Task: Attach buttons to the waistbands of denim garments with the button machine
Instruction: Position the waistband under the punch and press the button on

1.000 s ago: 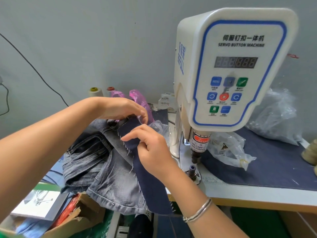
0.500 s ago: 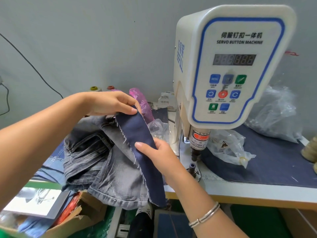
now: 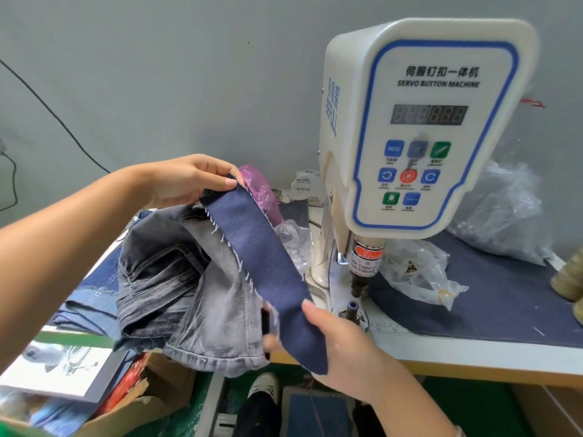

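We are holding a dark blue denim strip (image 3: 268, 263) stretched on a slant between our two hands, to the left of the button machine (image 3: 419, 127) and in front of it. Our left hand (image 3: 189, 181) is pinching the strip's upper end between thumb and fingers, and our right hand (image 3: 334, 345) is gripping its lower end, thumb lying on the cloth's face and fingers curled behind. We are seeing no button on the face of the strip, so we are judging that this piece is not yet fastened and that the pressing itself is yet to come. The strip is hanging clear of the machine's lower die (image 3: 351, 307), which is standing bare just beside our right hand, under the punch head (image 3: 362, 272). To the left, a heap of grey jeans (image 3: 176, 279) is lying on the desk (image 3: 473, 351), spilling over its front edge; we are unable to tell whether any of them carry buttons, since their waistbands are folded in. We are reckoning the job is at an early stage, with the cloth needing to be laid over the die next.
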Demonstrator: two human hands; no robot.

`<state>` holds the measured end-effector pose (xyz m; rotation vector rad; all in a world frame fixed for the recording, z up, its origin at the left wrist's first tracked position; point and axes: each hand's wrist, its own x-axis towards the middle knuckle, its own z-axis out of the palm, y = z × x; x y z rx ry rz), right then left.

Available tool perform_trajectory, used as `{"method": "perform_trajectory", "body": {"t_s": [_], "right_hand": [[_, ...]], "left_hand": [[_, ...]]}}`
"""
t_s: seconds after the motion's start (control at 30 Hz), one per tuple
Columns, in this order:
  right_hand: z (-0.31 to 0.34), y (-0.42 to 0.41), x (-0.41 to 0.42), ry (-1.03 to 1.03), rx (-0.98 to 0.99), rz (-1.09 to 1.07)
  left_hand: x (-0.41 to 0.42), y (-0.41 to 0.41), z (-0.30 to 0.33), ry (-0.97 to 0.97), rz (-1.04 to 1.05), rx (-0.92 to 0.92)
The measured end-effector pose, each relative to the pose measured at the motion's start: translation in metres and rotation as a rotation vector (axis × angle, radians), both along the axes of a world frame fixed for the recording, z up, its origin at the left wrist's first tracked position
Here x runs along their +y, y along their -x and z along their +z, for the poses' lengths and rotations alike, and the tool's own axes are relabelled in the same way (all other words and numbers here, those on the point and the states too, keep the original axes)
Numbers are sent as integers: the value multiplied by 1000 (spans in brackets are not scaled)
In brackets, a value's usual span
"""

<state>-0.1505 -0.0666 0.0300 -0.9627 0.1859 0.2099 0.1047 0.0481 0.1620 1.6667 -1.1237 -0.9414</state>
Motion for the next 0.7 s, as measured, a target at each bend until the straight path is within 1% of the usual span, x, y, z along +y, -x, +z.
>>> {"method": "perform_trajectory", "body": {"t_s": [0.03,0.07,0.1,0.13,0.2,0.27,0.37,0.4,0.47,0.6,0.7], "right_hand": [[4,2,-1,-19,-46,15],[6,3,-2,-11,-36,18],[4,4,-3,40,5,7],[1,4,-2,140,21,22],[-2,6,4,403,-12,108],[-5,5,13,478,-54,157],[-5,1,20,448,-37,73],[-6,1,21,430,-42,52],[-9,1,19,456,-54,-23],[-5,7,0,622,-69,-235],[2,15,-15,767,-117,-327]], "left_hand": [[-1,0,0,-5,-6,0],[-3,1,0,-10,-13,1],[-4,1,0,-13,-18,7],[-6,2,0,-17,-22,19],[-9,2,-1,-26,-34,39],[-9,2,-1,-34,-37,43],[-7,0,1,-49,-16,28],[-6,-1,1,-65,-10,5],[-4,-2,3,-103,8,-52],[4,-4,10,-155,33,-143],[10,-2,13,-266,4,-272]]}}
